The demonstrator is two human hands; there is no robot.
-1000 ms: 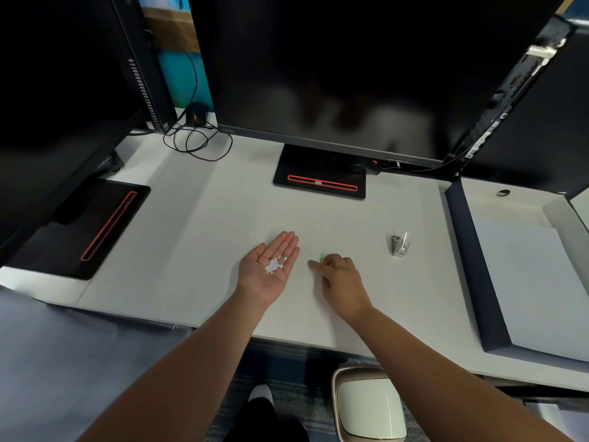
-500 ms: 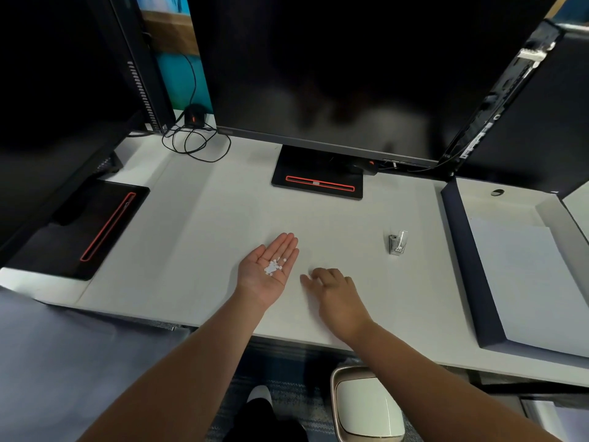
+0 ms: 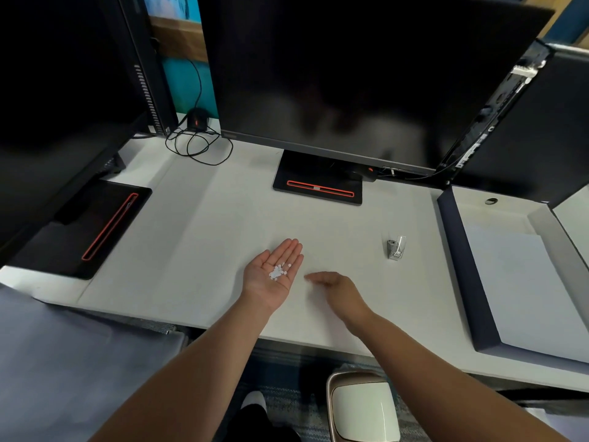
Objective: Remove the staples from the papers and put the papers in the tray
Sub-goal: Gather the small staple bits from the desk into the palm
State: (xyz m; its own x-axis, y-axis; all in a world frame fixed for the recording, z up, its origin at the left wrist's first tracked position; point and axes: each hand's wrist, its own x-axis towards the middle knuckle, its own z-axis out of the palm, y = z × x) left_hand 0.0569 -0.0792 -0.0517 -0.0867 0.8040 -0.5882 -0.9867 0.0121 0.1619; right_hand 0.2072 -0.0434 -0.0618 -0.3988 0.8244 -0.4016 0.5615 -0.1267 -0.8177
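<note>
Since a moment ago my right hand [image 3: 338, 288] has lifted off its curled fingertips and turned onto its edge, with the fingers now reaching left toward my other palm. It is blurred, but the fingers look straight and close together, and they hold nothing.

At the far left a black monitor base [image 3: 95, 224] with an orange-red outline sits on the white desk [image 3: 207, 234]. Behind it a thin black cable [image 3: 197, 145] lies in loose loops. The middle monitor [image 3: 350, 74] is dark, and its own base [image 3: 318, 186] carries the same orange-red line.

My left hand [image 3: 274, 275] lies palm up near the front of the desk, fingers flat and side by side, cupping a little heap of small white bits [image 3: 278, 272]. They are round and pale, and too small for me to say what they are. My right hand is just beside it, its fingertips near the left palm's edge but apart from it.

Further right a small silver tool [image 3: 396, 247] with a clear part stands alone on the desk, well apart from both hands.

At the far right is the tray [image 3: 462, 266], with a dark blue wall and a pale inside. The papers [image 3: 522, 288] lie flat in it, white, smooth and square-cornered, with no mark that I can make out.

Below the desk edge a tan bin [image 3: 363, 406] with a cream lid shows.
</note>
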